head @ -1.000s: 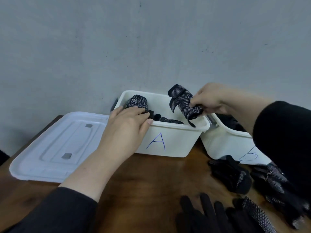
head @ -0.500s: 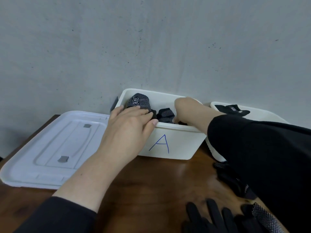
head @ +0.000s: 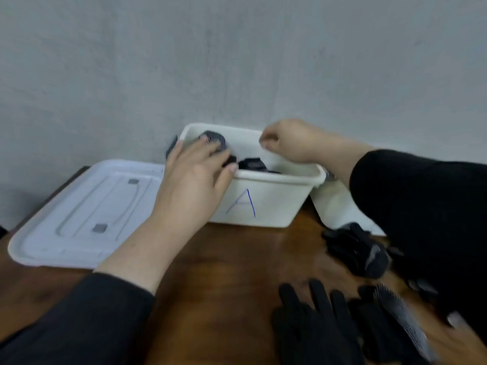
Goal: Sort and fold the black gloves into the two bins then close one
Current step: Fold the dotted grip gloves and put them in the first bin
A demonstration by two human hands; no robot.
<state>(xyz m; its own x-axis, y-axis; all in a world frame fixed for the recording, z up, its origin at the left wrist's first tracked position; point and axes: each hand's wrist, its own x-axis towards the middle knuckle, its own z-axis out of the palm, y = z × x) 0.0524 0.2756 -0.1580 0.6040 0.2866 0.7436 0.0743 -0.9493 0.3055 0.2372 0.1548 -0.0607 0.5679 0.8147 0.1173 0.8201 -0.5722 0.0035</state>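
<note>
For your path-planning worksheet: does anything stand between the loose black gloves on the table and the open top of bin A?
Nothing fixed does. Bin A is open; its lid lies flat to its left. Only the hands are there: the left hand rests on its near-left rim, and the right hand hovers, curled, above it. The gloves lie in front.

Blue handwritten letter "A" on the front wall of the white bin (head: 266, 206).

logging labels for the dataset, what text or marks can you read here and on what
"A": handwritten in blue on the front wall of the left bin.
Second bin: the sleeve hides any mark.
Glove in the left bin: pattern too blurred to read.
Lid: no text visible.
</note>
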